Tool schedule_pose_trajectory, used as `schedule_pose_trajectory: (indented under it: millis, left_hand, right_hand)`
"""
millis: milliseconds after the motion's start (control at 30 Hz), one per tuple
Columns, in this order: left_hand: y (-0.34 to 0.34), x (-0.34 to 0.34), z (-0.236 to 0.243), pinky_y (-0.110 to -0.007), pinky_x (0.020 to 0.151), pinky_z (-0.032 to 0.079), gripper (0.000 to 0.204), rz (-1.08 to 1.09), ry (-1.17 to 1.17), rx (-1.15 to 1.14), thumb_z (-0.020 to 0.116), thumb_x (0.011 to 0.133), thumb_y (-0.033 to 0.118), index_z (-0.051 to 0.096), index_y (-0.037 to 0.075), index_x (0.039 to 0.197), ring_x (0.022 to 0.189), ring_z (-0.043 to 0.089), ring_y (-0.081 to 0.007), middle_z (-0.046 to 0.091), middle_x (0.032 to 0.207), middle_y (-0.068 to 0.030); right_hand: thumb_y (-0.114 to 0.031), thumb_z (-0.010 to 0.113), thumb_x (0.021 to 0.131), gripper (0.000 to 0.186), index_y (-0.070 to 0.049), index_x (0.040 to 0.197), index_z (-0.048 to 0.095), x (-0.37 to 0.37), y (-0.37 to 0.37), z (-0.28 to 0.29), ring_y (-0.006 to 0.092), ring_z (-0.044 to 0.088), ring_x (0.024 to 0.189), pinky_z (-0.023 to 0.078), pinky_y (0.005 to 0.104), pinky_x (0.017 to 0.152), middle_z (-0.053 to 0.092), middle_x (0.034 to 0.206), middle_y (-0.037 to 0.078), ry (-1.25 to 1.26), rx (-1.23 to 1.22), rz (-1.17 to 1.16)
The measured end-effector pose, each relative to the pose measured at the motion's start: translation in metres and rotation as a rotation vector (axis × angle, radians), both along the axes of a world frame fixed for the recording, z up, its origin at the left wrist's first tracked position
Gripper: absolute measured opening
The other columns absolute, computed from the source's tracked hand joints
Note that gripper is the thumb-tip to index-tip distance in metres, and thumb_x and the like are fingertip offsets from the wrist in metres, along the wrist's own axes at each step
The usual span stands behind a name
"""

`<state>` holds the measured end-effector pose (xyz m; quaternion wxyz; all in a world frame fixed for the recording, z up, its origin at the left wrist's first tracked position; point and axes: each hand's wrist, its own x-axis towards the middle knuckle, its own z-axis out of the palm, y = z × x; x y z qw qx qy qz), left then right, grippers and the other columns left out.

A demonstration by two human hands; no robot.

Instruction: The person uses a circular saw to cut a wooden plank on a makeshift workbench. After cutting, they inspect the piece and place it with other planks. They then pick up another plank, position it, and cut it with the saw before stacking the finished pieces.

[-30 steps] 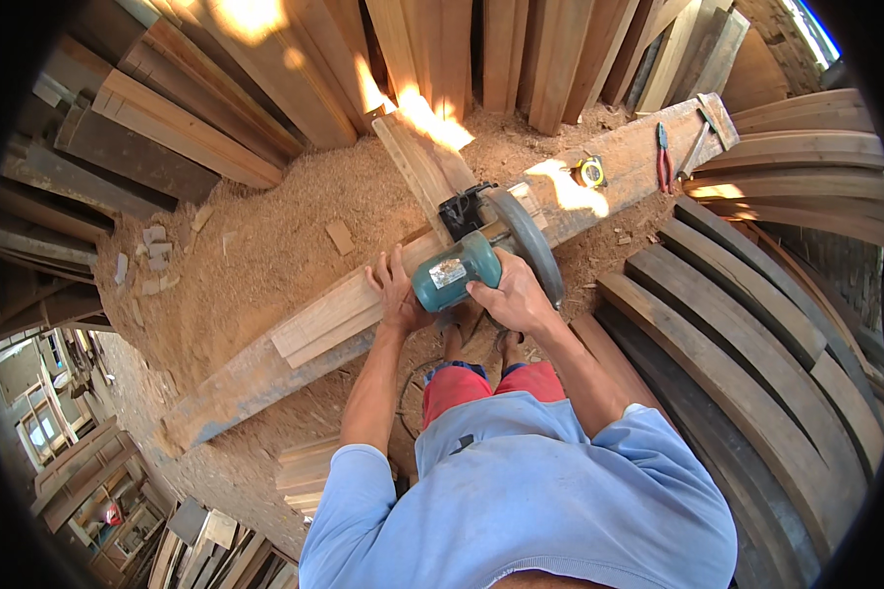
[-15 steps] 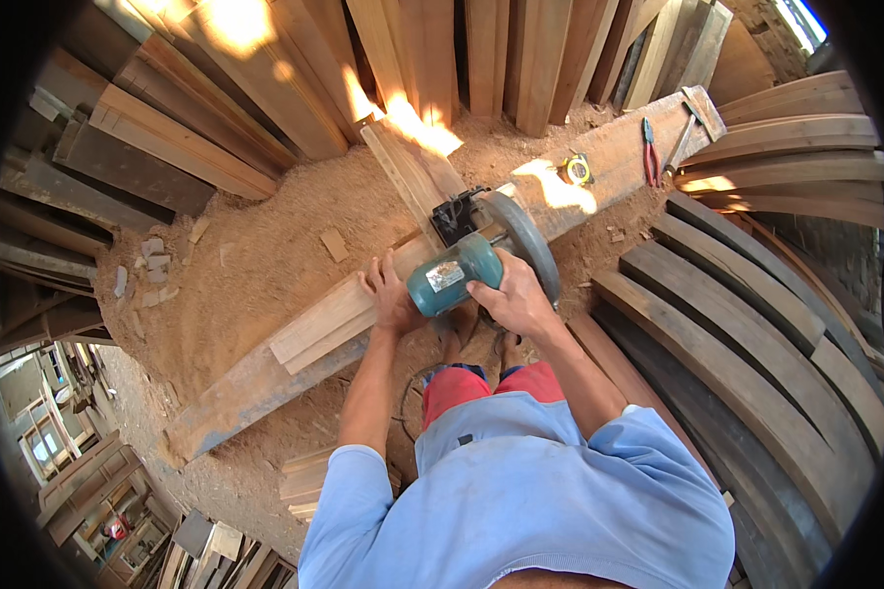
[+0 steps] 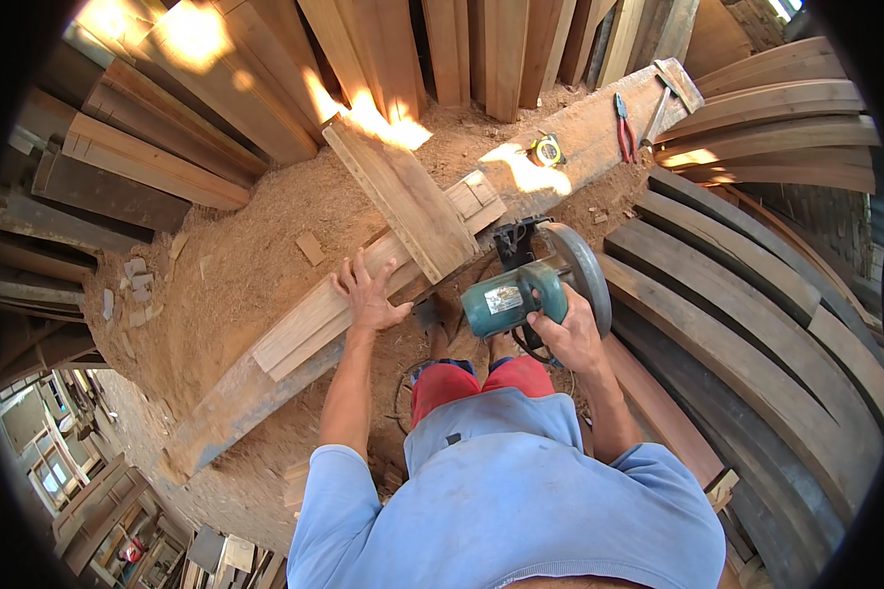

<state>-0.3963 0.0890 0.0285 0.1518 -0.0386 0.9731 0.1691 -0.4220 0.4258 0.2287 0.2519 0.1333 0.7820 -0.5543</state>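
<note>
the right hand (image 3: 568, 334) grips a green circular saw (image 3: 499, 301). the left hand (image 3: 368, 297) lies spread on pale wooden strips (image 3: 297, 342), near a board (image 3: 398, 196) lying across them. a tape measure (image 3: 546, 150) and red-handled pliers (image 3: 626, 139) rest on the long plank (image 3: 228, 412).

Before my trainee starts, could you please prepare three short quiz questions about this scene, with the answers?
1. Which hand grips the circular saw?
2. True or false: in the picture, the tape measure lies to the left of the pliers.
3. What does the left hand rest on?
a) the tape measure
b) the pale timber
c) the pliers

Key:
1. The right hand.
2. True.
3. b.
</note>
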Motion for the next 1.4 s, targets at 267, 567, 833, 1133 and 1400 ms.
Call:
schedule_pose_trajectory:
  millis: [267,567,833,1133,1400]
  left_hand:
    - [0.0,0.0,-0.002,-0.072,0.122,0.002,0.099,-0.007,0.011,0.003,0.099,0.049,0.042,0.056,0.038,0.138,0.152,0.015,-0.0503,0.023,0.166,-0.0204]
    - [-0.002,0.002,-0.006,-0.074,0.121,0.004,0.1,-0.016,0.044,0.007,0.099,0.048,0.041,0.055,0.038,0.138,0.151,0.017,-0.0522,0.024,0.165,-0.0219]
    - [-0.002,0.002,-0.007,-0.071,0.121,0.006,0.102,-0.021,0.018,-0.035,0.097,0.047,0.042,0.055,0.036,0.14,0.152,0.016,-0.05,0.023,0.166,-0.0225]
    - [-0.001,-0.001,0.001,-0.074,0.121,0.001,0.096,0.003,0.002,0.025,0.097,0.051,0.041,0.057,0.033,0.138,0.153,0.013,-0.0525,0.023,0.165,-0.0233]
    - [0.0,-0.004,0.005,-0.073,0.122,-0.002,0.088,0.017,-0.041,0.036,0.094,0.061,0.041,0.057,0.033,0.14,0.154,0.011,-0.0532,0.023,0.166,-0.0259]
  right_hand:
    - [-0.014,0.072,0.084,0.034,0.004,0.111,0.064,0.002,0.011,-0.034,0.028,0.067,0.09,0.052,0.0404,0.085,0.07,0.095,0.017,0.101,0.038,0.067]
    - [-0.016,0.073,0.083,0.037,0.004,0.113,0.065,0.001,0.004,-0.041,0.0288,0.067,0.09,0.052,0.0414,0.086,0.07,0.096,0.018,0.077,-0.004,0.09]
    - [-0.016,0.073,0.084,0.033,0.004,0.109,0.064,-0.001,-0.001,-0.029,0.025,0.066,0.088,0.052,0.0401,0.083,0.068,0.092,0.015,0.052,-0.008,0.039]
    - [-0.013,0.073,0.087,0.03,0.003,0.111,0.065,-0.016,-0.035,-0.029,0.0252,0.066,0.09,0.052,0.0402,0.086,0.068,0.093,0.016,0.049,-0.085,0.188]
    - [-0.016,0.074,0.089,0.031,0.001,0.113,0.065,-0.028,-0.067,-0.046,0.0312,0.068,0.094,0.051,0.0428,0.09,0.069,0.097,0.019,0.035,-0.047,0.308]
